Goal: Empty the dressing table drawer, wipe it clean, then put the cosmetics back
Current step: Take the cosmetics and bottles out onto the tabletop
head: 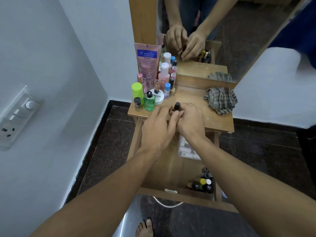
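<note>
Below, the wooden drawer (176,192) holds small bottles (201,183) at five o'clock; left hand (159,129) and right hand (191,120) grip a dark-capped bottle (177,106) over the bench (196,100).

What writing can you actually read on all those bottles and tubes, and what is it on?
"POLISH": on the white round tin beside the green bottle.
Pink tube: blue label, print too blurred to read.
Dark bottle being held: nothing legible.
Bottles in the drawer: labels too small to read.

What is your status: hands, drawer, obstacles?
Left hand and right hand both hold dark bottle over table. Drawer open, some bottles inside. Cloth lies apart, right of hands.
</note>
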